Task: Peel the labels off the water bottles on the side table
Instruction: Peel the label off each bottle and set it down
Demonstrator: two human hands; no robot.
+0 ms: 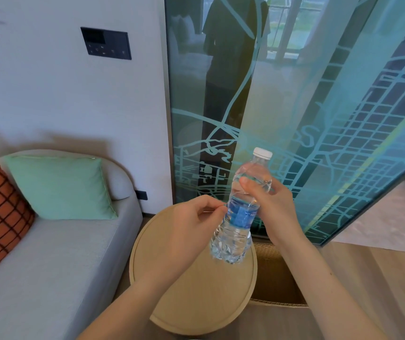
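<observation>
1. Right hand clamps bottle upper body, tilted above surface, steadying it.
2. Left hand, at bottle's 9 o'clock, pinches label edge to peel.

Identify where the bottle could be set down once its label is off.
The round side table is bare from its sofa-side rim to its near rim. Its far right, under the bottle, left hand and right hand, is crowded or hidden.

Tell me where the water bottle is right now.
In the head view, right of centre: the water bottle is tilted above the round side table, right hand gripping its upper part, left hand pinching at its blue label.
</observation>
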